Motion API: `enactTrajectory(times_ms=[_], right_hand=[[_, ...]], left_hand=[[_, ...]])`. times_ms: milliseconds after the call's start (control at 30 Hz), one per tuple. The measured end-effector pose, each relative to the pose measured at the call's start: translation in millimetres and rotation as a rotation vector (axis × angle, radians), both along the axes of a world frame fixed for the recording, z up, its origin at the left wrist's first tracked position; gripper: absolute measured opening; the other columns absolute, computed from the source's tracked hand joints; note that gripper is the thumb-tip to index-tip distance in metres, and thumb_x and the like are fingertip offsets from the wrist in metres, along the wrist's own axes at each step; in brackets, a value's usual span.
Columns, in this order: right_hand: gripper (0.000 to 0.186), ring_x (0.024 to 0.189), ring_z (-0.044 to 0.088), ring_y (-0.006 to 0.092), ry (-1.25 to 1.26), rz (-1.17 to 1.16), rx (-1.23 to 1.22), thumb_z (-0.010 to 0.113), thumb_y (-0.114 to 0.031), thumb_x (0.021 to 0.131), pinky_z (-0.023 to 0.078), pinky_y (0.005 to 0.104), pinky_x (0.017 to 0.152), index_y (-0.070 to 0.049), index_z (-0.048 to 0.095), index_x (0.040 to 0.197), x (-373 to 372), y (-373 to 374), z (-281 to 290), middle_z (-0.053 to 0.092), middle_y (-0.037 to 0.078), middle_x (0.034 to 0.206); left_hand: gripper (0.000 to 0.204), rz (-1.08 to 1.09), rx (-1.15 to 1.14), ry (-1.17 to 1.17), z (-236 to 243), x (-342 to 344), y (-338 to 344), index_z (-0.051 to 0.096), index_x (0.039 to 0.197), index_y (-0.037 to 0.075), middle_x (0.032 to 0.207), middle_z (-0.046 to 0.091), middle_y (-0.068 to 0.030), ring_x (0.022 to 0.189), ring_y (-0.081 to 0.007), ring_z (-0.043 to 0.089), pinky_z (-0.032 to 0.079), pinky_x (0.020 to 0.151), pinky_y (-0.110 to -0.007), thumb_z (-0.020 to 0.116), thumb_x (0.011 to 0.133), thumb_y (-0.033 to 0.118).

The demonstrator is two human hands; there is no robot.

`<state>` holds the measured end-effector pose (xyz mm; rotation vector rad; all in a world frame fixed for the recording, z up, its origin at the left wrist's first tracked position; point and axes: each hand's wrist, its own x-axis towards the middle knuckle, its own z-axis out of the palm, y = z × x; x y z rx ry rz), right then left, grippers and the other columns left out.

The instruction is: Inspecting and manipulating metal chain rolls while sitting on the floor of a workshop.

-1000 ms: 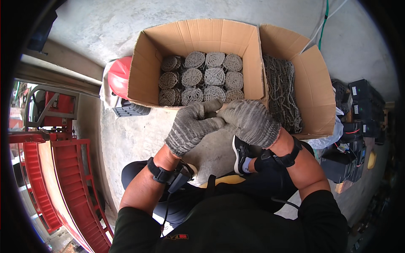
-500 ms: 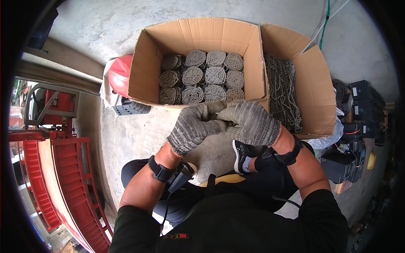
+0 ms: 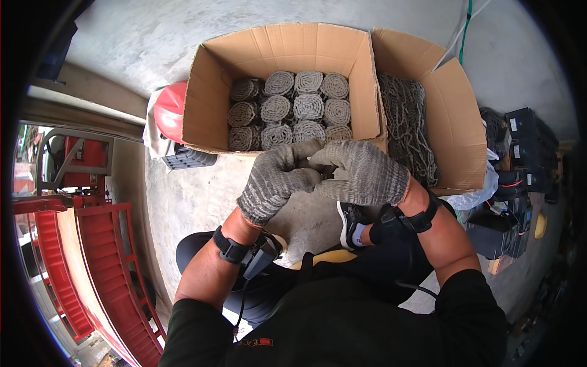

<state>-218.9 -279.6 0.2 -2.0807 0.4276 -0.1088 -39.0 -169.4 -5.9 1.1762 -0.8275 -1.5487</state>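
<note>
Gloves (image 3: 264,194) of striped grey knit are covering both your hands in the head view. Your left hand (image 3: 282,173) is hovering with its fingers bent and its thumb lying below them, and your right hand (image 3: 367,174) is facing it with the back turned up, so that the fingertips are meeting or nearly meeting just in front of the left cardboard box (image 3: 287,49). A small dark piece (image 3: 329,172) is showing between those fingertips, mostly hidden by the knit; you are probably pinching it, but I cannot tell how tightly either hand is closing, or on what. From the little that is showing, it is looking light and stiff, and the thick knit is likely dulling your feel, so a thumb-and-forefinger pinch on its opposite sides is seeming surest. Beyond your hands, the left box is holding coiled grey rolls (image 3: 276,109), their spiral faces turning up; they are looking like linked metal, probably heavy for their bulk, bendable and hardly fragile, and cupping the whole outer turn would be keeping one from unwinding. Just beside, the right cardboard box (image 3: 455,128) is holding dark linked lengths (image 3: 408,128), lying loosely alongside each other, probably heavy and limp, and needing support along the middle.
</note>
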Motion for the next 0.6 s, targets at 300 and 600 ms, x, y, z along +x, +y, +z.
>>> enactTrajectory(times_ms=[300, 600], right_hand=[[0.042, 0.097, 0.066, 0.0306, -0.356, -0.001, 0.166, 0.074, -0.022, 0.082, 0.052, 0.0377, 0.087, -0.002, 0.064, 0.117, 1.3, 4.5, -11.9, 0.067, 0.018, 0.101], [0.026, 0.093, 0.064, 0.0334, -0.118, -0.089, -0.398, 0.067, -0.021, 0.085, 0.051, 0.0401, 0.083, -0.010, 0.068, 0.109, 4.1, 9.0, -8.4, 0.066, 0.014, 0.097]], left_hand=[[0.047, 0.137, -0.008, -0.053, -15.2, 11.8, -1.2, 0.053, 0.130, -0.010, 0.095, 0.069, -0.0114, 0.080, -0.0141, 0.065, 0.054, 0.072, -0.026, 0.064, 0.085, 0.001], [0.051, 0.141, -0.067, 0.083, -20.5, -3.8, 1.0, 0.052, 0.132, -0.010, 0.112, 0.066, -0.0152, 0.082, -0.0161, 0.065, 0.055, 0.074, -0.028, 0.070, 0.088, 0.006]])
